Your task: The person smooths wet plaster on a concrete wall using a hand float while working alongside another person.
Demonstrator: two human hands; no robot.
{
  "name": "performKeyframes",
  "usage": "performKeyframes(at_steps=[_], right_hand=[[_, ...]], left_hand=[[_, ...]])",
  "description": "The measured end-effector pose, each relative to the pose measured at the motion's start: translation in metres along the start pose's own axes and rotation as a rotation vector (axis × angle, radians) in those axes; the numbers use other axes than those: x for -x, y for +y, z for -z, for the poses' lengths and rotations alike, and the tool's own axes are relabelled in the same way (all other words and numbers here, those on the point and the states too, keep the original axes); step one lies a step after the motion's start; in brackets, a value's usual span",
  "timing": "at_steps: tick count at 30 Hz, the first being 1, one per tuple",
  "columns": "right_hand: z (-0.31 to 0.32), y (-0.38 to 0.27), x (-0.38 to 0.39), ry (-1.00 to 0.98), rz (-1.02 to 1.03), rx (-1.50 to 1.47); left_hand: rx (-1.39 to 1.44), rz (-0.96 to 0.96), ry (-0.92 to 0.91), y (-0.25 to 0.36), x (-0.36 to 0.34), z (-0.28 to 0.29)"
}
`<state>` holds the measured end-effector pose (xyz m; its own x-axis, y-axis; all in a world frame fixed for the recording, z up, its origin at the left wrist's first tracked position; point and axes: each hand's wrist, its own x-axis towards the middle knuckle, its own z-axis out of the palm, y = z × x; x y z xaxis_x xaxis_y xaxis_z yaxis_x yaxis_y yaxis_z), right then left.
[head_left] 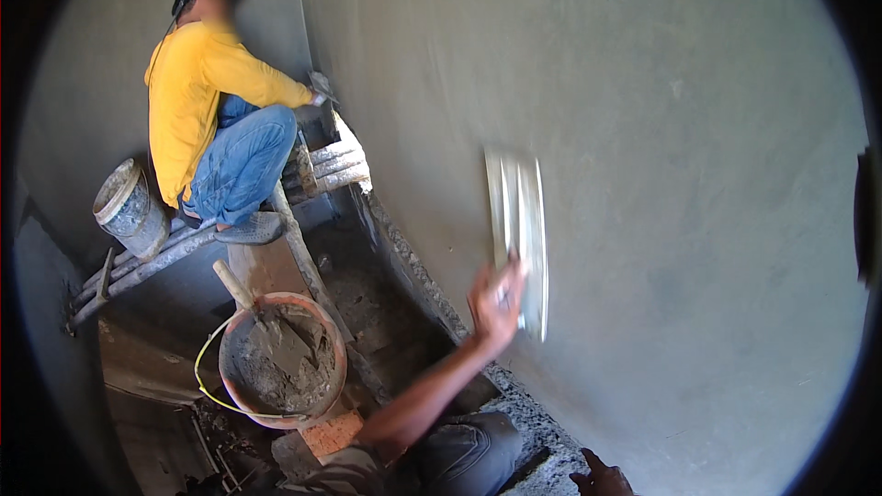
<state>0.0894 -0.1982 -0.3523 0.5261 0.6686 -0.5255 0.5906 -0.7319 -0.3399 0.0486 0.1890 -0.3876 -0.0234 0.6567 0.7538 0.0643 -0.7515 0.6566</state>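
My left hand (497,308) is closed around the handle of a long metal plastering trowel (517,202). The trowel stands nearly upright, its blade lying close against the grey plastered wall (698,174); the fingers are slightly blurred. At the lower edge, only part of my right hand (603,478) shows, dark and in shadow, near the rough mortar ledge (551,464) at the wall's foot. Its visible fingers are apart, and nothing shows in them. To the left of my forearm is a reddish bucket (337,335) of wet mortar (308,386), with a wooden-handled trowel (235,285) stuck in it.
A person in a yellow top (188,101) squats at the far left, holding a small tool at the wall. Beside them a dirty pail (138,216) stands on poles (161,257). A plank (266,266) and a brick (333,434) lie near the bucket, above a dark gap (367,298).
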Motion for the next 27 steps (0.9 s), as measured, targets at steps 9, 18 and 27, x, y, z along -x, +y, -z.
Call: performKeyframes(at_steps=[9,18,27], right_hand=[[-0.022,0.017,-0.008,0.166,0.062,0.225],[-0.036,0.043,-0.007,0.166,0.059,0.222],[-0.018,0.023,-0.016,0.055,0.034,0.122]], left_hand=[[0.153,-0.037,0.058,0.051,-0.224,0.017],[0.185,-0.03,0.098,0.055,-0.244,0.013],[0.717,0.043,0.005,0.044,-0.002,-0.014]])
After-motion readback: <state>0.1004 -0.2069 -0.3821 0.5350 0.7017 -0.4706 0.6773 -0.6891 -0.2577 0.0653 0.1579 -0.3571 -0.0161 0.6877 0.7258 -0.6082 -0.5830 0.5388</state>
